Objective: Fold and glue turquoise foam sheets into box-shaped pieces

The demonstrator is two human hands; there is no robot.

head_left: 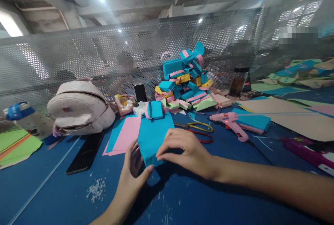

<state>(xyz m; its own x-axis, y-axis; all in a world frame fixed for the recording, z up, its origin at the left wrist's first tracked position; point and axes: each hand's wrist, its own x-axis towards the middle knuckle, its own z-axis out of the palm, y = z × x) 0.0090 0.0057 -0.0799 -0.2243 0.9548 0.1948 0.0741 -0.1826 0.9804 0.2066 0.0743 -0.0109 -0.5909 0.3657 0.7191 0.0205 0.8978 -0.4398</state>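
Observation:
Between my hands is a folded blue paper box (152, 141), its near end facing me. My left hand (134, 167) grips its left side, fingers behind and thumb at the lower front corner. My right hand (184, 150) pinches the box's near right edge with thumb and forefinger. Just beyond it stands a small blue and pink paper piece (156, 110). Scissors (200, 127) with yellow and red handles lie partly behind my right hand. A pink glue gun (231, 122) rests farther right.
A heap of blue, pink and yellow paper pieces (185, 82) rises at the back against a perforated metal screen (146, 40). To the left are a white backpack (78, 108), a black phone (85, 153) and white scraps (96, 190). Paper sheets (284, 117) cover the right.

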